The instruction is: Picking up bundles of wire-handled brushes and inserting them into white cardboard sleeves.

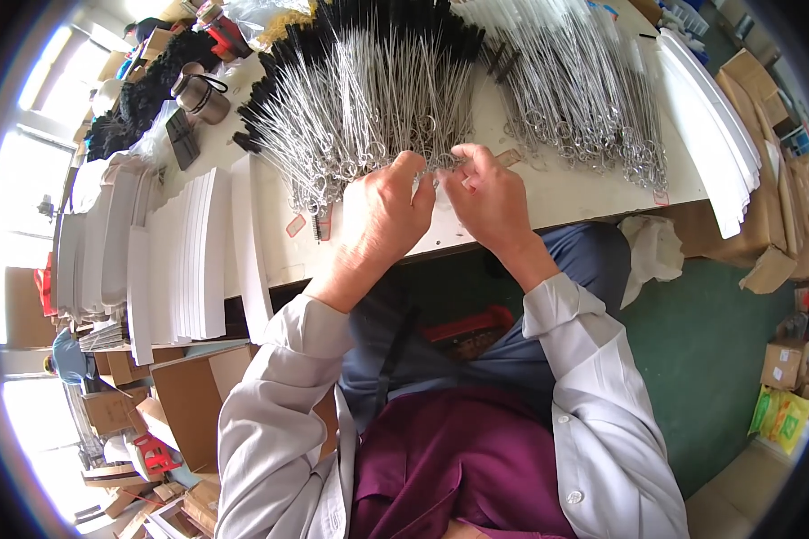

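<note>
My left hand and right hand meet at near edge of brush pile on bench. Both grips pinched on wire brush loops. White card stacks left of pile.

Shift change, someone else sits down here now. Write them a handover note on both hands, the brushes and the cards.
Left hand: closed at the table edge, fingertips on the ring ends of the black-bristled wire brushes.
Right hand: beside it, pinching at the same ring ends; what exactly its grip holds is hidden.
White-bristled wire brushes: separate pile to the right on the table.
White cards: stacks to the left and far right.
Done: both brush piles are fanned out, rings toward the person.
Left: cannot tell how many brushes have been handled.
</note>
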`<state>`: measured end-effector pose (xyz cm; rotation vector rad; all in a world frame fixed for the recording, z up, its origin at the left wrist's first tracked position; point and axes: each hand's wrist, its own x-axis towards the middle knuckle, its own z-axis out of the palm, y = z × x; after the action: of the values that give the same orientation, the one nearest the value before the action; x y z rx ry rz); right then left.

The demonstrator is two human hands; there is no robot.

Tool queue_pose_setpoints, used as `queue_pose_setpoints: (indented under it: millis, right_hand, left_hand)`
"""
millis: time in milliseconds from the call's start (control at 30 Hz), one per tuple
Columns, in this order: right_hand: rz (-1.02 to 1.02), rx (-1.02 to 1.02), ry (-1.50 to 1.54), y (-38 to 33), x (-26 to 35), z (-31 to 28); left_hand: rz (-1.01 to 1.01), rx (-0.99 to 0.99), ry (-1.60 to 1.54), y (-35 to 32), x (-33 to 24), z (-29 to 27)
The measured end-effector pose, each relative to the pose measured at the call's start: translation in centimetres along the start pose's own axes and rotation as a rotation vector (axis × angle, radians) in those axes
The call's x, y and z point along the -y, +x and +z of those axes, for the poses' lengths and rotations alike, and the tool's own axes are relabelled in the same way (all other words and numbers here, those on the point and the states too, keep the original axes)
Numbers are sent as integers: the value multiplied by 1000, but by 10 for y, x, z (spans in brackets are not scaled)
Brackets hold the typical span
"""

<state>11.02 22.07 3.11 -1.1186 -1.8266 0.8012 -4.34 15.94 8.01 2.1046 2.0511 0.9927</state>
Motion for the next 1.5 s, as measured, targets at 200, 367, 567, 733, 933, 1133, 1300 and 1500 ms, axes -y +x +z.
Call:
queue_pose_setpoints:
  millis: [200,367,567,733,933,1133,1300,1500]
  right_hand:
    - [54,13,53,6,-8,3]
    - [-85,-92,102,4,1,2]
    - [-281,-124,87,11,18,-7]
    - [-319,-130,200,17,26,-13]
    - [360,144,825,41,31,-25]
    - [459,323,916,60,32,-20]
    - [540,387,1103,79,27,-21]
    - [549,325,1225,72,56,-22]
  left_hand:
    - [2,54,5,4,-2,-1]
    - [-67,47,-129,13,-6,-6]
    - [209,-29,-138,32,-1,-5]
    - [164,-10,-201,40,-7,-16]
    - [85,-25,-328,37,-19,-28]
    - [363,-131,-260,20,-22,-13]
    - [411,-12,-201,-2,-30,-13]
    - [458,2,-181,-24,-25,-8]
